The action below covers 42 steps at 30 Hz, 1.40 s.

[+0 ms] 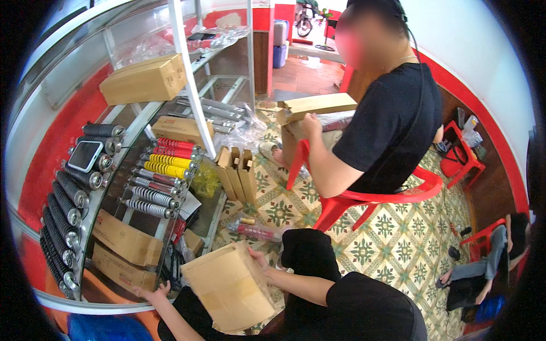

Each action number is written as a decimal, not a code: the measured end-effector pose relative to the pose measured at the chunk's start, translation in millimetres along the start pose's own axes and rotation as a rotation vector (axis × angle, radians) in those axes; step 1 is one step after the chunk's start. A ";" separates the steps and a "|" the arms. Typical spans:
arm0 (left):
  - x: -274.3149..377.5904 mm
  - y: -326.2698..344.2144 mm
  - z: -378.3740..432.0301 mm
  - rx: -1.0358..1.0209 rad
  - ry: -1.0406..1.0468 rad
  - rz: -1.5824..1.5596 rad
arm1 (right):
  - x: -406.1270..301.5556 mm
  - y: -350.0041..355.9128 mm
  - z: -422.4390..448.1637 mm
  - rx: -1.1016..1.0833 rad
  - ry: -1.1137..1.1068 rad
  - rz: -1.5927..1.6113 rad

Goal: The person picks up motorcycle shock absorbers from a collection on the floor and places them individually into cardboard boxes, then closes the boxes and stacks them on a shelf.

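My right hand (261, 266) grips one edge of a cardboard box (232, 285), which tilts above my lap. A strip of tape runs across the box's face. My left hand (154, 292) is free of the box, its fingers apart, beside the lower corner of the shelving. Close to that hand lie two long cardboard cartons (123, 266) on a lower shelf; whether my fingers touch them or the frame I cannot tell. On the floor beyond the box rests a red shock absorber in clear plastic wrap (258, 231).
A metal-framed glass shelf unit (140, 125) on the left carries black coil-spring shock absorbers (64, 215), coloured ones (166, 164) and a phone (85, 156). Narrow open cartons (236, 174) stand beside it. Ahead, a person (384, 123) on a red plastic chair (384, 196) holds an open carton (320, 104).
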State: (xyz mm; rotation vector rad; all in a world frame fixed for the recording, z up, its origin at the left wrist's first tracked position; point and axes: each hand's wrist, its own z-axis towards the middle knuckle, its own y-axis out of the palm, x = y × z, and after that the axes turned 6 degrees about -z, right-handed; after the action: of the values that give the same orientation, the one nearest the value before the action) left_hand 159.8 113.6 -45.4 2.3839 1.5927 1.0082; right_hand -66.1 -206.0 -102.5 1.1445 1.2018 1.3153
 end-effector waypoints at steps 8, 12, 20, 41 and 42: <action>-22.1 -39.3 57.3 -0.208 -0.062 -0.074 | -7.7 -21.9 3.7 0.065 -0.039 -0.056; -27.3 -88.6 33.6 -0.296 -0.087 -0.123 | 17.1 -30.9 14.3 0.118 -0.013 -0.120; -130.9 -174.5 -112.6 -0.359 -0.214 -0.267 | 33.8 -14.9 -47.5 0.190 0.009 -0.178; -158.8 -224.8 -131.7 -0.339 -0.620 0.593 | 54.1 -11.3 -13.4 0.133 0.035 -0.130; -164.3 -207.6 -137.9 -0.361 -0.496 0.684 | 56.7 -17.7 -12.2 0.167 0.029 -0.123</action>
State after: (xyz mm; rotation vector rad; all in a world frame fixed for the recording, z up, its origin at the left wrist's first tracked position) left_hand -120.6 29.4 -103.6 2.6448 0.3935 0.6089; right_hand -81.4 -149.8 -119.5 1.1524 1.4020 1.1597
